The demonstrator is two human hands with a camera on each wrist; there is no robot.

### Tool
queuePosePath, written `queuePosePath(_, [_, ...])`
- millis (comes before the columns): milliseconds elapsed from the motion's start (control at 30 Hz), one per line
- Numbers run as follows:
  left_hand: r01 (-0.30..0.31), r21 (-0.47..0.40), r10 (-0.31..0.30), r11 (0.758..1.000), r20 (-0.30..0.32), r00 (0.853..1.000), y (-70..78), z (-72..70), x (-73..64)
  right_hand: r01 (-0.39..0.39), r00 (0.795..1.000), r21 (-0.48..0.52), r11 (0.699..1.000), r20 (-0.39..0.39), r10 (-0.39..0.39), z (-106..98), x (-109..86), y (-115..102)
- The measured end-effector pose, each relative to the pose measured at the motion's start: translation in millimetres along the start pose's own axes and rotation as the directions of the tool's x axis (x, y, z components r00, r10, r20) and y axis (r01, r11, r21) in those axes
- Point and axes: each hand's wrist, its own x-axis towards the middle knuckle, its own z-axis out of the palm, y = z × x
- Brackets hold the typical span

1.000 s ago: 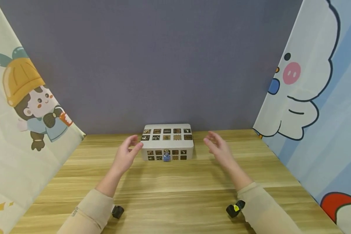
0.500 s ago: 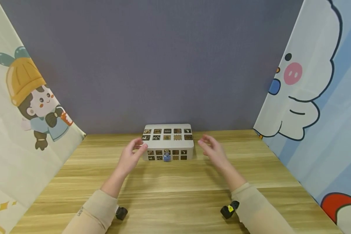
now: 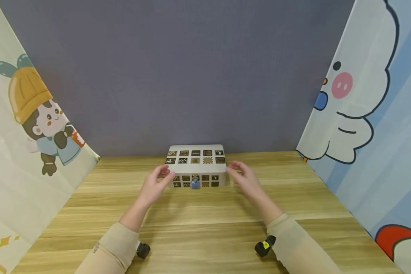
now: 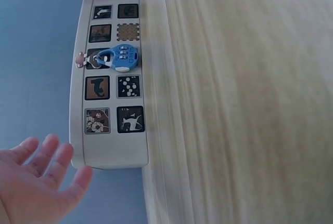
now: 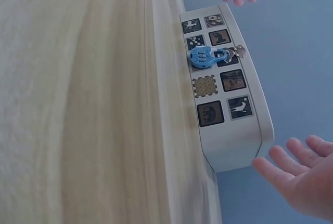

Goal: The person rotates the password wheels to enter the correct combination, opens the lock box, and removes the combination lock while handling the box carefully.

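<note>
A white box (image 3: 195,168) with rows of small square pictures on its lid and front stands at the back of the table. On its front hangs a blue combination padlock (image 4: 124,57), its shackle through a metal clasp (image 5: 239,51). My left hand (image 3: 154,185) is at the box's left end, fingers loosely bent and thumb by the front left corner. At the right end is my right hand (image 3: 245,179), its fingertips right at the side. Both wrist views show the fingers spread and holding nothing.
The wood-grain table (image 3: 205,228) ends at a grey upright panel (image 3: 184,76) just behind the box. Cartoon-printed cloths flank it, with a child in a yellow hat (image 3: 30,93) left and a white pig-nosed figure (image 3: 366,76) right. Black wrist cameras (image 3: 143,250) sit at the sleeves.
Both hands have moved inward toward the ends of the box, the right hand leftward and the left hand slightly rightward. The box and padlock have stayed in place.
</note>
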Motion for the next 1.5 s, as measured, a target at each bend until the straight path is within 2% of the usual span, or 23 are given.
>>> queuePosePath(467, [0.051,0.023,-0.052,0.998,0.048,0.997,-3.2,6.5,-0.4,-0.041,0.999,-0.092,0.995,0.017,0.043,12.2,-1.8,-1.5])
queuePosePath(667, [0.066,0.033,-0.068,0.997,0.046,0.997,-1.5,8.3,-0.4,-0.027,1.000,-0.114,0.993,0.004,0.028,15.0,-1.1,0.7])
queuePosePath(1133, [0.075,0.059,-0.081,0.995,0.091,0.993,-2.0,11.5,0.9,-0.016,1.000,-0.159,0.987,0.025,0.020,26.9,1.1,4.9])
queuePosePath(1500, [0.086,0.115,-0.101,0.990,0.133,0.986,-7.1,16.2,1.2,0.005,0.997,-0.243,0.970,0.075,0.014,36.3,1.5,8.0])
